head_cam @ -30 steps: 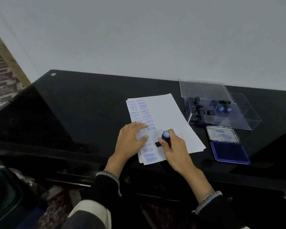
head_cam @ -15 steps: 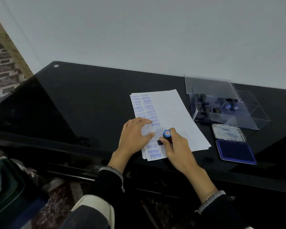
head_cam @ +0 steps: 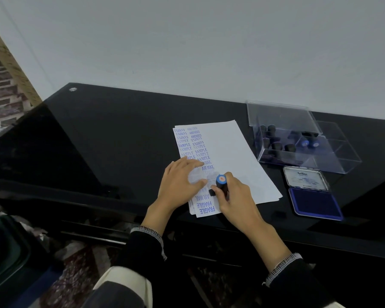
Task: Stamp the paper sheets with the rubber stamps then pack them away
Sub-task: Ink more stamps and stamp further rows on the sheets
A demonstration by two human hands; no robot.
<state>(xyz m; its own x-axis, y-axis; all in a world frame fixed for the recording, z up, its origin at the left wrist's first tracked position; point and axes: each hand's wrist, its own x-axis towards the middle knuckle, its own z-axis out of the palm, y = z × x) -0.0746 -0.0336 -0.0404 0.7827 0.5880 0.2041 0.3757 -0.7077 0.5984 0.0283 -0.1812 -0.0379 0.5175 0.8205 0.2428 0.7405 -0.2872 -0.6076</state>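
Note:
A small stack of white paper sheets (head_cam: 229, 156) lies on the black table (head_cam: 111, 138), with blue stamped words down its left side. My left hand (head_cam: 180, 181) rests flat on the sheets, fingers spread. My right hand (head_cam: 236, 196) grips a black rubber stamp (head_cam: 221, 183) with a blue cap, held upright with its base on the paper near the front edge. The open blue ink pad (head_cam: 313, 202) lies to the right. A clear plastic box (head_cam: 302, 143) behind it holds several more stamps.
The table's front edge runs just below the sheets. A white wall stands behind the table. A patterned carpet and a dark object (head_cam: 5, 254) are on the floor at the lower left.
The view has shifted slightly. My right hand keeps the stamp on the paper and my left hand still presses the sheets; both have barely moved.

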